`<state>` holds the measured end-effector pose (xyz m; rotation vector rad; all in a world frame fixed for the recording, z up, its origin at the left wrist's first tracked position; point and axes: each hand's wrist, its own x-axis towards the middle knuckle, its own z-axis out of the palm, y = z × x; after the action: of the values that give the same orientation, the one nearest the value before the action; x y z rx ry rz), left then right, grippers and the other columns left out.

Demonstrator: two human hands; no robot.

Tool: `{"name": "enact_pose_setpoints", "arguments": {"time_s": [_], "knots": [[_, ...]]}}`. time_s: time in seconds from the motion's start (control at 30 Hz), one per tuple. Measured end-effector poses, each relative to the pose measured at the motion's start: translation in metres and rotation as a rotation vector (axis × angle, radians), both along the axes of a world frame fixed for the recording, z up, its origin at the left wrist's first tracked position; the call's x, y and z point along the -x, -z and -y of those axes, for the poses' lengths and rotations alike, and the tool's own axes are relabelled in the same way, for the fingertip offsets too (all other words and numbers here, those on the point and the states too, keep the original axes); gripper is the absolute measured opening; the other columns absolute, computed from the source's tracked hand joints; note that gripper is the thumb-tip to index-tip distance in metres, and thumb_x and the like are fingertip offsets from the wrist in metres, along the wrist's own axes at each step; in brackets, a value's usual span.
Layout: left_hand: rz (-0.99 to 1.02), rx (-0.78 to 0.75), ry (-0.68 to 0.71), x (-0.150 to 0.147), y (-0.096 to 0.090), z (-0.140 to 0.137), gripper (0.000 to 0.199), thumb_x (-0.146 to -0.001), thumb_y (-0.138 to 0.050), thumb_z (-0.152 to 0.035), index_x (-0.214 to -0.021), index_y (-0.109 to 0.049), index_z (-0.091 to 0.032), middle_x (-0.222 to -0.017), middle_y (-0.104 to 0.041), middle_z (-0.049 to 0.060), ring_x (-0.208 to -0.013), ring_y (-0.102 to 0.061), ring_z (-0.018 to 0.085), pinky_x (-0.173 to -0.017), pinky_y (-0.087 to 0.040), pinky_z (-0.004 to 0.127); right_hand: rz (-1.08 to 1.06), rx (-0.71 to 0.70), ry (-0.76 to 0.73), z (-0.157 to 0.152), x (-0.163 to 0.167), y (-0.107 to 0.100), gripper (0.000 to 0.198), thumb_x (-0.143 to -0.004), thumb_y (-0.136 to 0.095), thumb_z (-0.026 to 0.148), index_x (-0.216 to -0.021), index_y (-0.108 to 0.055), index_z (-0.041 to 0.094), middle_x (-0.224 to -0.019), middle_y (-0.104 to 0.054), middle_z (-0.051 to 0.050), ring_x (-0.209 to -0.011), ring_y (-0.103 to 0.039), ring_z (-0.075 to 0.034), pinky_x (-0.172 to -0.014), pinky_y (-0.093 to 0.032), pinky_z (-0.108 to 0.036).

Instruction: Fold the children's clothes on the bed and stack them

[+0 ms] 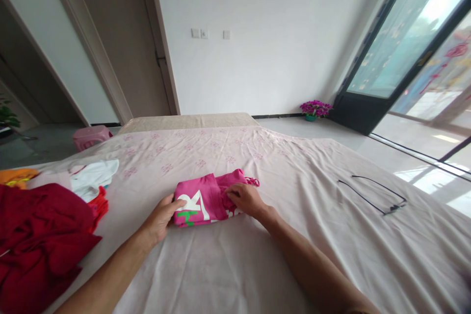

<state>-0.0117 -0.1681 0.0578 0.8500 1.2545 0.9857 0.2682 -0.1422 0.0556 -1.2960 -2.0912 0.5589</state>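
Observation:
A folded pink garment with white and green print lies on the pale, flower-patterned cloth in front of me. My left hand grips its left end, thumb on top and the other fingers out of sight underneath. At the other end, my right hand pinches a fold of the pink fabric near its top edge. A small pink frill or cord sticks out just beyond that hand. The exact kind of garment cannot be made out in its folded state.
Dark red clothing is heaped at the left, with white clothing and orange clothing behind it. Eyeglasses lie on the cloth at the right. Beyond the far edge are a pink stool and purple flowers.

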Motion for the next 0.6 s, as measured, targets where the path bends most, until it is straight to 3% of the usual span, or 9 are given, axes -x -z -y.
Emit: {"name": "enact_pose_setpoints", "arguments": {"time_s": [0.13,0.23,0.3,0.4,0.47,0.53,0.6], "knots": [[0.012,-0.130,0.002,-0.005,-0.031,-0.004,0.055,-0.062,-0.076,-0.033,-0.111,-0.060,-0.016,-0.085,-0.074,0.004,-0.080,-0.070,0.024,-0.073,-0.055,0.033,-0.289,0.080,0.129,-0.004,-0.006,-0.017,0.022,-0.088,-0.056,0.031,-0.094,-0.075,0.022,-0.087,-0.073,-0.004,-0.078,-0.065,-0.019,-0.069,-0.048,-0.029],[0.005,-0.236,0.046,-0.021,-0.052,-0.007,0.061,-0.061,-0.079,-0.035,-0.114,-0.057,-0.014,-0.089,-0.072,0.005,-0.080,-0.069,0.023,-0.072,-0.055,0.033,-0.632,0.345,0.052,-0.004,-0.009,-0.030,0.031,-0.088,-0.059,0.042,-0.099,-0.072,0.017,-0.086,-0.072,-0.006,-0.070,-0.064,-0.016,-0.061,-0.048,-0.026],[0.019,-0.289,0.067,-0.041,-0.060,-0.009,0.064,-0.063,-0.078,-0.035,-0.118,-0.055,-0.013,-0.090,-0.070,0.004,-0.078,-0.068,0.020,-0.069,-0.053,0.029,-0.795,0.515,-0.026,-0.002,-0.009,-0.037,0.040,-0.087,-0.060,0.049,-0.108,-0.068,0.016,-0.095,-0.072,-0.009,-0.072,-0.065,-0.016,-0.060,-0.050,-0.026],[0.058,-0.305,0.094,-0.080,-0.066,-0.009,0.066,-0.067,-0.077,-0.032,-0.125,-0.052,-0.015,-0.090,-0.066,0.002,-0.071,-0.064,0.014,-0.061,-0.050,0.024,-0.890,0.695,-0.106,0.002,-0.007,-0.043,0.053,-0.088,-0.055,0.059,-0.122,-0.059,0.018,-0.109,-0.069,-0.012,-0.083,-0.068,-0.021,-0.064,-0.055,-0.032],[0.111,-0.266,0.147,-0.105,-0.069,-0.008,0.068,-0.070,-0.075,-0.029,-0.131,-0.048,-0.017,-0.092,-0.064,0.003,-0.071,-0.064,0.014,-0.061,-0.052,0.024,-0.906,0.770,-0.148,0.005,-0.007,-0.046,0.058,-0.088,-0.051,0.065,-0.123,-0.058,0.019,-0.107,-0.069,-0.011,-0.085,-0.068,-0.022,-0.066,-0.056,-0.035],[0.159,-0.223,0.175,-0.125,-0.069,-0.008,0.068,-0.074,-0.072,-0.027,-0.135,-0.044,-0.017,-0.096,-0.062,0.004,-0.074,-0.064,0.014,-0.064,-0.054,0.026,-0.920,0.789,-0.148,0.007,-0.008,-0.048,0.056,-0.085,-0.054,0.064,-0.116,-0.061,0.018,-0.096,-0.071,-0.009,-0.079,-0.067,-0.021,-0.064,-0.055,-0.032],[0.151,-0.239,0.159,-0.134,-0.064,-0.008,0.063,-0.078,-0.067,-0.025,-0.136,-0.043,-0.017,-0.099,-0.060,0.006,-0.077,-0.065,0.014,-0.066,-0.056,0.027,-0.921,0.742,-0.097,0.005,-0.011,-0.048,0.044,-0.080,-0.065,0.052,-0.106,-0.063,0.017,-0.084,-0.070,-0.005,-0.068,-0.065,-0.018,-0.059,-0.052,-0.028]]}}
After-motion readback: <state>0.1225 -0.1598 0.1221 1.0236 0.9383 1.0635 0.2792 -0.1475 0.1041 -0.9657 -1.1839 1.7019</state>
